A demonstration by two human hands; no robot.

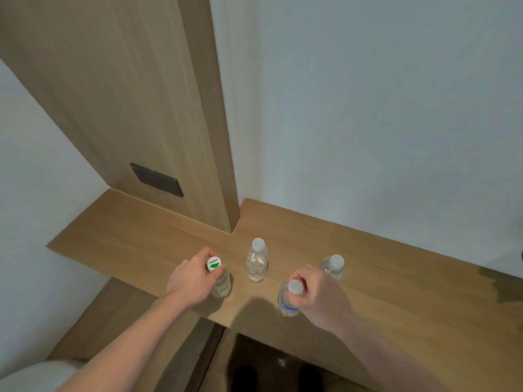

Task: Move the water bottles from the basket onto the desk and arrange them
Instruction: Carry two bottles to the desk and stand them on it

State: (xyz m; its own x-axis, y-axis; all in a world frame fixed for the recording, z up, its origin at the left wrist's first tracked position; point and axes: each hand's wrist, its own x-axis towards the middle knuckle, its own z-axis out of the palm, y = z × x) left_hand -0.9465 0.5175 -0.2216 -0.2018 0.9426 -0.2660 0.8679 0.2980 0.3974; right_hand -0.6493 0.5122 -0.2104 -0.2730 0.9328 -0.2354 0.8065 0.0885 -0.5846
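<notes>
Here, four water bottles stand upright on the wooden desk, seen from above and in front. The left hand grips the neck of the green-capped bottle near the desk's front edge, fingers curled round it just below the cap (the cap itself, white with a green mark, stays uncovered). The right hand is closed round the neck of the blue-labelled bottle, also close to the front edge, its white cap showing beside the fingers. Between the two hands and a little farther back stands the middle bottle, clear, touched by neither hand. The far right bottle stands just behind the right hand, partly hidden by it. Behind the desk rise a white wall and a wooden panel carrying a dark socket plate. Both forearms reach in from the lower edge
</notes>
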